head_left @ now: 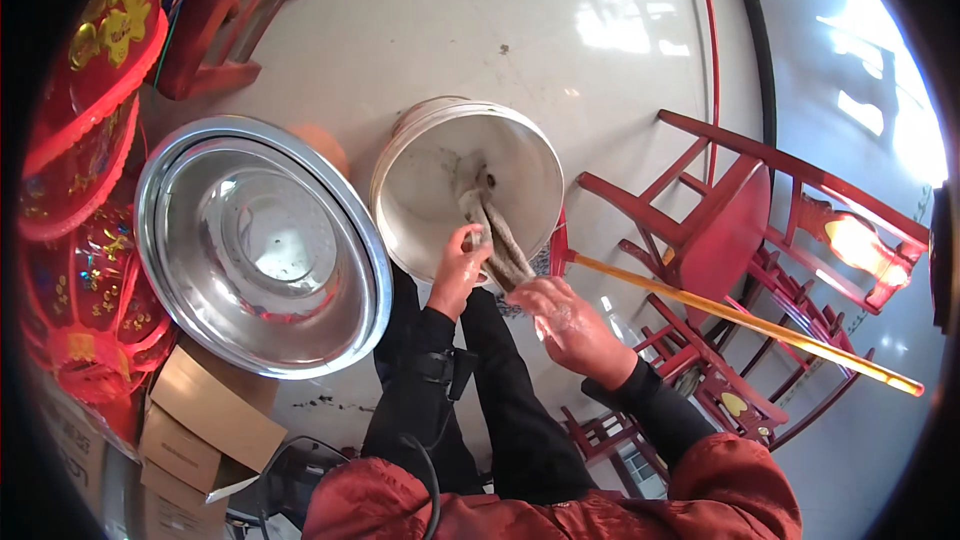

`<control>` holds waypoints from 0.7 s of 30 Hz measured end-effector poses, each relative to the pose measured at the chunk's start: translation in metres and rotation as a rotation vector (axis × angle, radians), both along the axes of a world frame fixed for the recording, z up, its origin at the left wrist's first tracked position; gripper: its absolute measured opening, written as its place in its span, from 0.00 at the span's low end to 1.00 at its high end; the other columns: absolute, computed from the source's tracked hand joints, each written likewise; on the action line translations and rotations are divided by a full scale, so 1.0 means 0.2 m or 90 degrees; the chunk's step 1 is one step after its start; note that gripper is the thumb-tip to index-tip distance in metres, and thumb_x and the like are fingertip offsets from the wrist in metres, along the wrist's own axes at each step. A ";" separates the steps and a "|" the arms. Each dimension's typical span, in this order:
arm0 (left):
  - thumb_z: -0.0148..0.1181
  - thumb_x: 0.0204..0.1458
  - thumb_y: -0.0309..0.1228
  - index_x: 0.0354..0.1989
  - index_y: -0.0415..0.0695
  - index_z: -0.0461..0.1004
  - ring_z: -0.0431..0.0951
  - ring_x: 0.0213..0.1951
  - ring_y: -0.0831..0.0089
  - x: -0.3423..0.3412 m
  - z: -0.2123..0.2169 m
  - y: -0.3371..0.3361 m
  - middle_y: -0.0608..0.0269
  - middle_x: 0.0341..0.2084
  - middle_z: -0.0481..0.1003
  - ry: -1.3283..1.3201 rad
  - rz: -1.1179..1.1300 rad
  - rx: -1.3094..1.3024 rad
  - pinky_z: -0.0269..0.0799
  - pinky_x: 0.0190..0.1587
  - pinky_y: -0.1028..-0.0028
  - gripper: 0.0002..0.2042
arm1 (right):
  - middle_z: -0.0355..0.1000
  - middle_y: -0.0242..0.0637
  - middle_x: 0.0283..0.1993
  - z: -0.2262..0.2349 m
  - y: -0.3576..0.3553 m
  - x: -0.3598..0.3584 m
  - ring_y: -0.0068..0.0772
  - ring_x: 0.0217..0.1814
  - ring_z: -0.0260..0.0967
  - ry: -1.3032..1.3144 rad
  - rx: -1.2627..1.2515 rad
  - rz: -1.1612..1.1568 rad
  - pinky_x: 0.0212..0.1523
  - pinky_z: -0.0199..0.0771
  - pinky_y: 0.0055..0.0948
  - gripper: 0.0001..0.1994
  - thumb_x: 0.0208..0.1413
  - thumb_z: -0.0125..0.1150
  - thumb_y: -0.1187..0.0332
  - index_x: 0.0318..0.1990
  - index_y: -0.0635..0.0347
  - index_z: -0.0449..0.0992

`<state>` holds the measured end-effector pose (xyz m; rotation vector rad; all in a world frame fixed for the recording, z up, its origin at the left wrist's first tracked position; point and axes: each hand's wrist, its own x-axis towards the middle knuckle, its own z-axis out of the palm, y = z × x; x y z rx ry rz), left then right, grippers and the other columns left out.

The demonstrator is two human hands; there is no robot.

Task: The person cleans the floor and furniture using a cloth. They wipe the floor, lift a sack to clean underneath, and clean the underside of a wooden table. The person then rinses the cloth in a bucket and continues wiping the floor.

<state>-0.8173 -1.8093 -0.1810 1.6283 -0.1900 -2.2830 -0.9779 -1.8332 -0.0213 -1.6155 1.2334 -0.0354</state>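
Note:
A long, limp grey-brown cloth [507,245], seemingly wet, hangs into a white bucket [410,185] in front of me. Its lower end lies bunched against the inside of the bucket. My left hand [458,278] is at the near rim, with thumb and fingers closed around the cloth. Lower and to the right, my right hand [570,328] grips the cloth's upper end, which its fingers partly hide. Both hands shine with wetness or suds.
Left of the bucket stands a large metal basin [215,270]. Cardboard boxes [190,440] and red lanterns [95,290] crowd the left side. A yellow pole [740,315] slants across the right, near red wooden chairs [725,210]. A red wooden stool [225,30] stands at upper left.

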 end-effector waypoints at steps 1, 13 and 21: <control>0.58 0.60 0.36 0.56 0.43 0.66 0.74 0.36 0.76 0.00 -0.03 0.03 0.66 0.36 0.71 -0.008 0.065 -0.001 0.70 0.35 0.73 0.19 | 0.71 0.43 0.51 -0.01 0.00 -0.01 0.48 0.54 0.68 0.029 -0.028 -0.001 0.54 0.70 0.41 0.18 0.49 0.56 0.81 0.51 0.61 0.72; 0.50 0.59 0.21 0.45 0.44 0.70 0.58 0.21 0.86 0.21 0.75 -0.06 0.72 0.29 0.64 -0.074 0.526 -0.039 0.54 0.23 0.83 0.08 | 0.70 0.40 0.44 -0.04 0.02 -0.22 0.47 0.46 0.69 0.112 -0.050 0.011 0.47 0.72 0.39 0.13 0.45 0.64 0.78 0.40 0.60 0.72; 0.49 0.59 0.26 0.45 0.44 0.72 0.56 0.19 0.85 0.27 1.03 -0.16 0.71 0.30 0.68 -0.236 0.563 -0.175 0.50 0.21 0.83 0.08 | 0.69 0.38 0.31 0.17 -0.13 -0.21 0.43 0.33 0.70 0.044 -0.219 -0.209 0.33 0.71 0.32 0.17 0.35 0.69 0.83 0.34 0.59 0.72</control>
